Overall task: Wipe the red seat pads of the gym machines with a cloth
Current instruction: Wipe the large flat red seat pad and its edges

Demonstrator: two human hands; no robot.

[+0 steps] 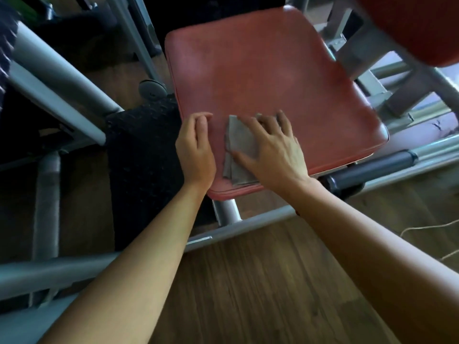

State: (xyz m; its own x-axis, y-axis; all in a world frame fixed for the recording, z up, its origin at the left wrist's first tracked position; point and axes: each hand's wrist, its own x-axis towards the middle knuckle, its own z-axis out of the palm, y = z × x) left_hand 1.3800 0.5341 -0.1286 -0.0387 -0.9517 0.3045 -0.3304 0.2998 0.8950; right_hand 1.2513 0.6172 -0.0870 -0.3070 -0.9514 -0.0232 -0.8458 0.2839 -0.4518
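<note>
A worn red seat pad (268, 70) fills the middle of the view, tilted on a grey metal frame. A folded grey cloth (239, 145) lies flat on the pad's near left part. My right hand (275, 150) presses on the cloth with spread, straight fingers and covers its right half. My left hand (196, 147) rests at the pad's left edge beside the cloth, fingers loosely curled, holding nothing.
A second red pad (417, 23) juts in at the top right. Grey machine tubes (57, 78) cross the left side, and a bar with a dark grip (370, 167) runs under the seat's near right edge. Wooden floor (248, 281) lies below; a white cord (427, 227) trails at right.
</note>
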